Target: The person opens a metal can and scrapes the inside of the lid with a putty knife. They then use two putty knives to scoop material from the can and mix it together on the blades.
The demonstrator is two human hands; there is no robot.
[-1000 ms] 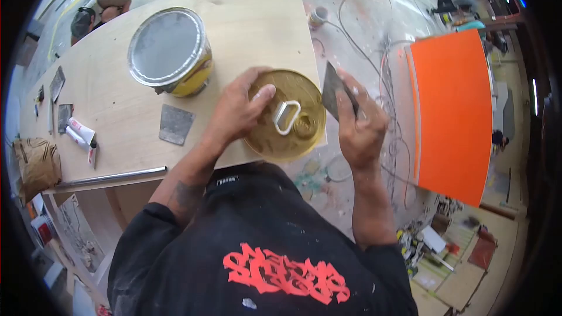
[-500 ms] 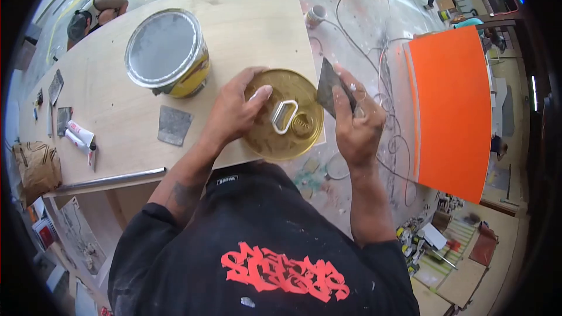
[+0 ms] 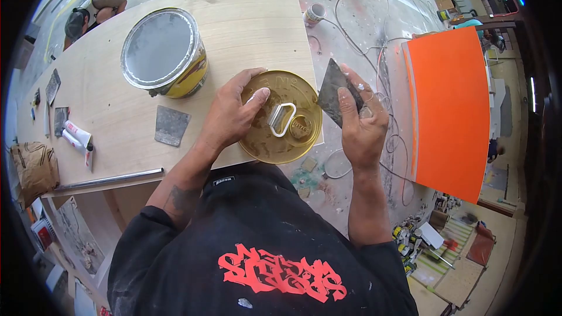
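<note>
Gold lid (image 3: 287, 95) (white handle (image 3: 275, 117)), grey scraper (image 3: 332, 86), yellow-sided tin (image 3: 191, 76), orange panel (image 3: 448, 114), black shirt (image 3: 252, 210), red lettering (image 3: 283, 275)

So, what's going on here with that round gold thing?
Someone in a black shirt is at a wooden table. The left hand holds a round gold-coloured tin top by its edge; whether it is a loose lid or a whole tin can't be told from above. The right hand grips a dark flat plate, its edge close to the gold rim. A yellow-sided can stands on the table, with a second dark plate lying near it.
</note>
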